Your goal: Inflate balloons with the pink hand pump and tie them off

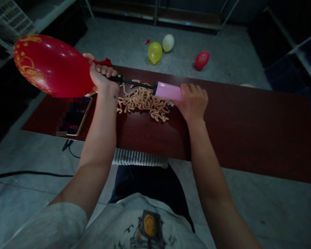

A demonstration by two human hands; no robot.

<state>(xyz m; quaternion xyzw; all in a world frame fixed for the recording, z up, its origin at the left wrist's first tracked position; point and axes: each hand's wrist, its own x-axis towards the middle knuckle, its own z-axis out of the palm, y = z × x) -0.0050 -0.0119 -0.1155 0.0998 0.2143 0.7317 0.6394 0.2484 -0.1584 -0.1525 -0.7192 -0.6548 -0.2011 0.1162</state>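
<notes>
My left hand point(102, 76) is closed around the neck of a red balloon point(49, 65) with gold print, pinching it onto the black nozzle of a hand pump point(134, 83). The balloon is inflated and sticks out to the left above the table edge. My right hand point(193, 102) is wrapped round the pink barrel point(168, 91) of the pump. The pump lies level above a heap of limp, uninflated beige balloons point(145, 102) on the dark red table point(248, 128).
A phone point(79, 116) lies on the table's left end under the balloon. On the grey floor beyond the table rest a yellow balloon point(154, 52), a white one point(168, 42) and a red one point(202, 59). A cable point(28, 173) runs along the floor at left.
</notes>
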